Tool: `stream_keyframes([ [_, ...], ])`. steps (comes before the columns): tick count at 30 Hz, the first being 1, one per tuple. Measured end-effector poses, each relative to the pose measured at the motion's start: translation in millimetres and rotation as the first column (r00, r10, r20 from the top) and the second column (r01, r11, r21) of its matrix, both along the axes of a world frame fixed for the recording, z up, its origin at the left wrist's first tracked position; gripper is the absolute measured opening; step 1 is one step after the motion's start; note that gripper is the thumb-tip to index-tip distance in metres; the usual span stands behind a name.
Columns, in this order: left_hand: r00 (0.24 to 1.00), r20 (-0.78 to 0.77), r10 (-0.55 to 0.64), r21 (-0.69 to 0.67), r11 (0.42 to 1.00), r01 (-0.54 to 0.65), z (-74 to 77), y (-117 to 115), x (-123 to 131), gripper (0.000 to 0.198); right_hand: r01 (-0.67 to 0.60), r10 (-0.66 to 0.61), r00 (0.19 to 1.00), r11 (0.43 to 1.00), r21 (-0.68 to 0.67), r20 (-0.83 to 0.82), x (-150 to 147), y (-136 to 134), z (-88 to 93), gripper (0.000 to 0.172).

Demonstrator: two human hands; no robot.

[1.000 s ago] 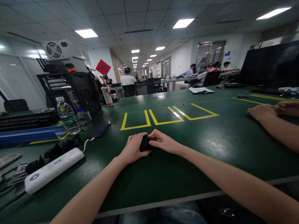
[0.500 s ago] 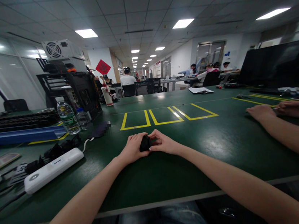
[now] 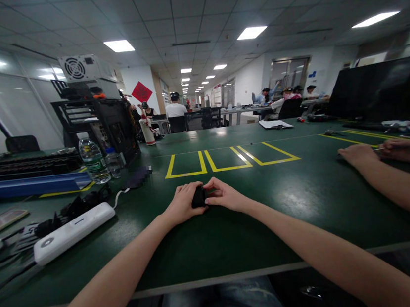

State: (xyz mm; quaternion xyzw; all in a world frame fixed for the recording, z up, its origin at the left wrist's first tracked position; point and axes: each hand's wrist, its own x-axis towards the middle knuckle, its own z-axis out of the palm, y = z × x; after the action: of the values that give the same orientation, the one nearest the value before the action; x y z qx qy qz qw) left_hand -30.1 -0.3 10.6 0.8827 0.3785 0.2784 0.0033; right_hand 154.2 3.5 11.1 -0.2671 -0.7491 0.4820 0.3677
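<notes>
A small black object (image 3: 198,197), too dark to make out its kind, is held low over the green table (image 3: 216,242) in front of me. My left hand (image 3: 182,202) wraps round its left side, with the fingers over the top and the thumb below. From the right, my right hand (image 3: 224,194) pinches its right end between thumb and fingertips. Much of the object is hidden behind my fingers. Beyond both hands, yellow tape outlines (image 3: 229,168) mark the table.
At left lie a white power strip (image 3: 74,232), black cables, and a water bottle (image 3: 93,159) beside an open computer case (image 3: 112,127). A co-worker's hands (image 3: 362,154) rest at right, before a dark monitor (image 3: 384,89). A clipboard (image 3: 275,124) lies at the far edge.
My right fingers have shifted slightly against the black object's right end, and its visible outline looks a little different. Both hands stay in the same place.
</notes>
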Motion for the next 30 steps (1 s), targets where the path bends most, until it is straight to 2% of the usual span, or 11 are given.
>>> stream_keyframes([
  [3,1.000,0.001,-0.001,0.003,1.000,0.001,-0.3,0.3,-0.3,0.060,-0.006,0.007,1.000,1.000,0.008,-0.006,-0.5,-0.9,0.9,0.031],
  [7,1.000,0.005,0.000,-0.002,1.000,0.000,0.6,-0.3,0.0,0.061,0.045,-0.045,0.999,0.998,0.052,0.008,-1.6,1.1,0.3,0.021],
  [13,1.000,0.009,-0.005,-0.013,1.000,0.005,1.7,-1.3,0.9,0.060,0.087,-0.088,0.995,0.996,0.021,0.042,-1.1,4.5,-2.1,0.030],
  [20,1.000,0.004,0.004,-0.016,1.000,-0.004,1.4,-1.6,0.5,0.059,-0.029,0.029,1.000,1.000,-0.010,-0.010,-0.2,-1.0,0.1,0.037],
  [25,1.000,0.009,0.009,-0.015,1.000,-0.008,1.5,-1.6,1.0,0.061,0.027,-0.026,1.000,0.999,0.037,-0.009,-1.8,0.5,-0.2,0.023],
  [30,1.000,0.015,0.003,-0.016,1.000,-0.003,1.2,-1.4,1.1,0.060,0.078,-0.078,0.997,0.997,0.006,0.013,-1.5,3.5,-1.3,0.032],
])
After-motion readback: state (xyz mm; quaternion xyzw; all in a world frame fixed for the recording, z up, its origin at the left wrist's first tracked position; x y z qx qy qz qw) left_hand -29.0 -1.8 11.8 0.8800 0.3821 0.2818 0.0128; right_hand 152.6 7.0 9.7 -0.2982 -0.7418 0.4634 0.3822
